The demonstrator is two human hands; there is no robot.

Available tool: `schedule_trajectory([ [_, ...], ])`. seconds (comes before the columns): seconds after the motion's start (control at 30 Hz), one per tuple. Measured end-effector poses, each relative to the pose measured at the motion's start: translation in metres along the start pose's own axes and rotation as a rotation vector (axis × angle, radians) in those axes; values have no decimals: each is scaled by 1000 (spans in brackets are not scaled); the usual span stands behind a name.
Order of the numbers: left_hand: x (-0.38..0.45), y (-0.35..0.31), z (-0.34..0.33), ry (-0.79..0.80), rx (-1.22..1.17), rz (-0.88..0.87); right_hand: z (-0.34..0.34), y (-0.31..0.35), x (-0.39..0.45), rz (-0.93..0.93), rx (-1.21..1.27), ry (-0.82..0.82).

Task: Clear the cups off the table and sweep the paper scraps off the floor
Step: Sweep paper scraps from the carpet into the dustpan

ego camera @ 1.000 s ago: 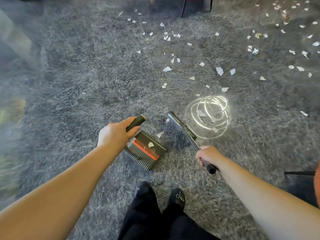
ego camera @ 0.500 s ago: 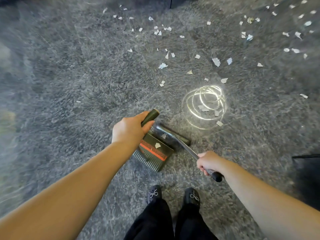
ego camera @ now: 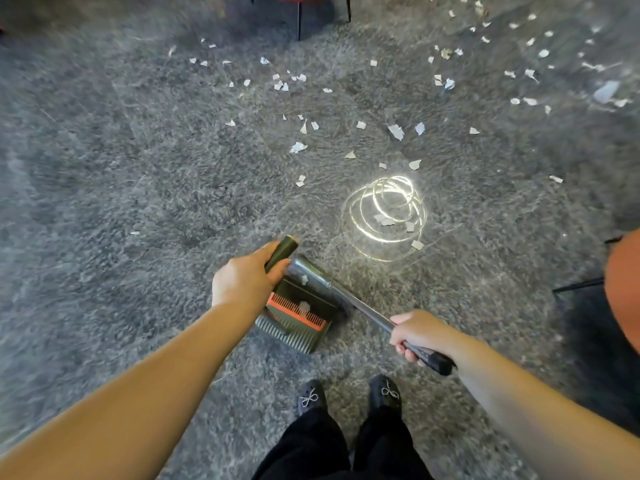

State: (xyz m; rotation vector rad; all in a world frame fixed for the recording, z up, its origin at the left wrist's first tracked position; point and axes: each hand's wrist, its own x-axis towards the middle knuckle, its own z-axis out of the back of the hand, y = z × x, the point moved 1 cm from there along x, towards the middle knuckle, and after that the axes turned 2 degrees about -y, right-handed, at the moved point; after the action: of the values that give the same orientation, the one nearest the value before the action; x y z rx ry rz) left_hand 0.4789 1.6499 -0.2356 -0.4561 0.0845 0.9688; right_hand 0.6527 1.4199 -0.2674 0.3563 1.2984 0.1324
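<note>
On the grey carpet, the dustpan (ego camera: 298, 313) handle was gripped by the left hand (ego camera: 242, 280) and the broom (ego camera: 346, 296), grasped by the right hand (ego camera: 415, 332), had been drawn against its mouth, two paper scraps (ego camera: 394, 131) lying inside, many remaining beyond.

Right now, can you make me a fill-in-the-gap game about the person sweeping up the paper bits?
1. The left hand holds the dark handle of the green dustpan with the ____ comb strip.
2. The right hand grips the long metal-handled ____.
3. The torn white paper scraps lie scattered on the grey ____.
4. The black shoes each have a sparkly ____ on top.

Missing words: orange; broom; carpet; bow
</note>
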Motion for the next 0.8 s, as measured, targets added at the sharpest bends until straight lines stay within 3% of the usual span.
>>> schedule_trajectory([
  [0.1,-2,1,-1,7,10,-5,-1,4,18,2,-53,-43],
  [0.2,-1,3,-2,12,8,3,-2,8,39,15,-257,-53],
  [0.4,-2,5,-1,-1,29,2,-8,0,50,-71,-485,8],
  [0.57,-6,4,0,11,35,-16,3,-19,27,-84,-283,60],
  [0.8,-10,15,2,-8,15,-43,13,-35,-3,-67,-62,-3],
])
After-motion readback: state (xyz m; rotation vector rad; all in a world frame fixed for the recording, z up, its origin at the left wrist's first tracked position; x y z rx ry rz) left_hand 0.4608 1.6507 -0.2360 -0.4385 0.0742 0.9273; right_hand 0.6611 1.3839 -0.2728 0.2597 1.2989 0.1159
